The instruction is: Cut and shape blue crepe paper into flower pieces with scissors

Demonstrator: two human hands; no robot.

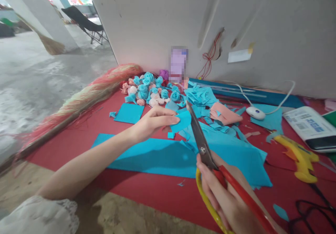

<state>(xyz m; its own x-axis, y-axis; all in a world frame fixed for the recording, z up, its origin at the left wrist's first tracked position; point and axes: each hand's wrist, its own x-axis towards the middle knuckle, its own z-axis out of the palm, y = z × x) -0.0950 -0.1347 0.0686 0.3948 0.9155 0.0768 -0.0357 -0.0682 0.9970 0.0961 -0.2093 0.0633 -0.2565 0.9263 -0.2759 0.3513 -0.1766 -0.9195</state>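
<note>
Pinched in the fingers of my left hand [153, 120] is a small piece of blue crepe paper [183, 121], held up over the table. My right hand [220, 188] grips scissors [201, 144] with one red and one yellow handle. Their blades point up and away, right beside the paper's right edge; I cannot tell whether they touch it. Below both hands lies a long folded strip of blue crepe paper [152, 157]. A blue square stack [129, 113] rests left of my left hand. Beyond it sits a heap of blue, pink and white paper flowers [144, 91].
Blue scraps [202, 95] and a pink paper piece [225, 113] lie behind the scissors. On the right are a yellow glue gun [298, 157] with a black cord, a white oval device [255, 113] and a white box [307, 125]. A straw broom [86, 97] borders the red table's left side.
</note>
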